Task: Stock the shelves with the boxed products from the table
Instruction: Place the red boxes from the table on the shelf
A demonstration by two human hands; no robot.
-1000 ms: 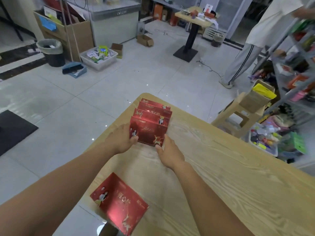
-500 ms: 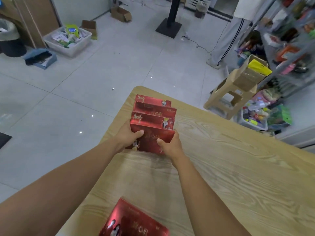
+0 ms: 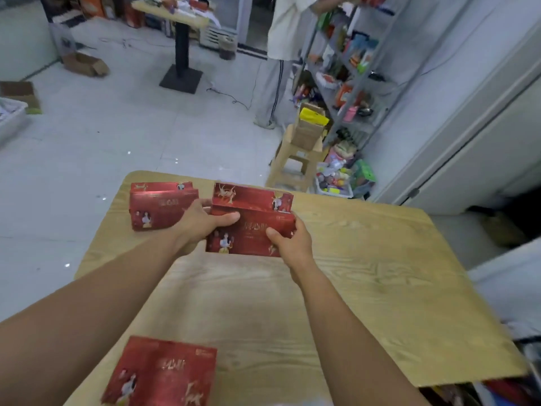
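Red boxes (image 3: 251, 230), two, clamped between left hand (image 3: 202, 221) and right hand (image 3: 292, 244); rear box (image 3: 251, 194) may slip out; standing pair (image 3: 161, 209) near tabletop (image 3: 366, 288) edge may topple.

L hand (image 3: 202, 222), R hand (image 3: 292, 244) gripping red box pair (image 3: 251, 230), spare boxes (image 3: 162, 210) standing left

The flat red cardboard box (image 3: 164, 373) at the near edge of the light wooden table (image 3: 366, 288) is cut off by the picture's bottom. At the table's far side, the left hand (image 3: 202, 222) and right hand (image 3: 291, 241) grip two upright red boxes (image 3: 251, 230); their fingers are hidden behind. The front box covers most of the back one. Its gold writing is too blurry to read. Beyond the table, the person in a white shirt (image 3: 288, 27) is cut off at the top.
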